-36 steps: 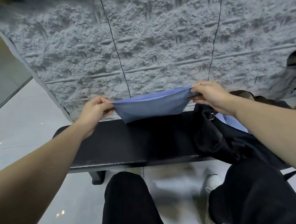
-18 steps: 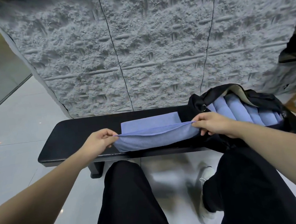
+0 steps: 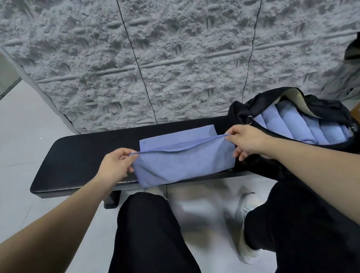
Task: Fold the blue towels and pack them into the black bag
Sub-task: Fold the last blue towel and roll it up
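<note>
Here the left hand (image 3: 117, 164) pinches the left end of a blue towel (image 3: 184, 161) between thumb and curled fingers, and the right hand (image 3: 247, 143) pinches the right end of the same edge in the same way. Between the two hands the held edge runs almost straight, a little raised, and the front layer of the towel hangs down from it and reaches over the near edge of the black bench (image 3: 84, 162). Beyond the hands, the back layer of the towel lies flat on the bench. Just beside the right hand, on its outer side, the black bag (image 3: 327, 107) sits open on the bench, and several folded blue towels (image 3: 293, 124) stand side by side inside it. A small metal ring (image 3: 249, 119) on the bag is close above the right hand. Below the hands are the person's legs in black trousers (image 3: 150, 246), over a pale glossy floor (image 3: 19, 140)
</note>
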A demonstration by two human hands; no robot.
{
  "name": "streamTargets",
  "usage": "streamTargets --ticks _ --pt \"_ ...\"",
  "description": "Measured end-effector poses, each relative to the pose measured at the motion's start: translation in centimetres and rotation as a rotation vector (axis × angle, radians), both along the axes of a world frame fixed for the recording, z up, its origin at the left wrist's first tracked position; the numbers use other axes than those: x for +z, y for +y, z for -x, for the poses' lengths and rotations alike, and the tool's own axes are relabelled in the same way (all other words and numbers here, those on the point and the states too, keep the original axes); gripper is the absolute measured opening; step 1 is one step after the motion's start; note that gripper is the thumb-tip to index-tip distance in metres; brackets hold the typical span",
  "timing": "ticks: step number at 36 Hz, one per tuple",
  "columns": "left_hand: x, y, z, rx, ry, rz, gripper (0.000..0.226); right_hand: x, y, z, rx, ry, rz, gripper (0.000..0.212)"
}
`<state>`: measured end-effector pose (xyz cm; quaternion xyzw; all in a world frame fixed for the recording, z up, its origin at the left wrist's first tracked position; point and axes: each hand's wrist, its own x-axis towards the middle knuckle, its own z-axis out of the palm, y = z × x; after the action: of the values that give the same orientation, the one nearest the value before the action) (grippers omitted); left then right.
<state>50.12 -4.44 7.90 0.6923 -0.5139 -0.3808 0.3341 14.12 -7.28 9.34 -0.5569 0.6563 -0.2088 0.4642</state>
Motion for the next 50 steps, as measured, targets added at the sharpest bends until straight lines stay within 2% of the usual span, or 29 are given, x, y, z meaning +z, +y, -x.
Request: streamTargets --ticks 10,18,28,34,39,41,44,48,50 --pt "-2.8 -6.3 0.5 0.141 0.033 0.028 0.009 -1.7 -6.1 -2.6 -0.167 -0.114 -0.072 0.012" --pt "-5.7 -10.4 0.2 0.167 -0.031 0.022 0.003 -4.1 -10.8 -4.1 -0.208 0.005 -0.147 0.024" --pt "-9.1 -12.5 0.3 0.19 -0.052 -0.016 0.008 -7.0 -13.7 -4.3 -0.306 0.104 -0.268 0.03" --pt "-9.7 -12.6 -0.5 0.221 -0.09 -0.038 0.022 -9.4 -14.4 -3.4 -0.192 0.234 0.048 0.032" --pt "-9.2 -12.6 -0.5 0.256 -0.028 -0.132 0.039 -9.7 -14.6 -4.1 0.06 0.452 0.27 0.036" --pt "-9.0 -12.4 -0.4 0.261 -0.015 -0.172 0.041 -9.7 -14.5 -4.7 0.162 0.52 0.246 0.039" --pt "-8.9 -12.1 -0.5 0.223 -0.026 -0.247 0.025 -9.6 -14.2 -5.5 0.243 0.544 0.178 0.047" --pt "-8.8 -12.1 -0.6 0.201 -0.039 -0.294 0.021 -9.4 -13.8 -6.3 0.205 0.571 0.146 0.048" --pt "-8.8 -12.4 -0.7 0.206 -0.044 -0.288 0.02 -9.1 -13.7 -6.6 0.164 0.566 0.09 0.039"
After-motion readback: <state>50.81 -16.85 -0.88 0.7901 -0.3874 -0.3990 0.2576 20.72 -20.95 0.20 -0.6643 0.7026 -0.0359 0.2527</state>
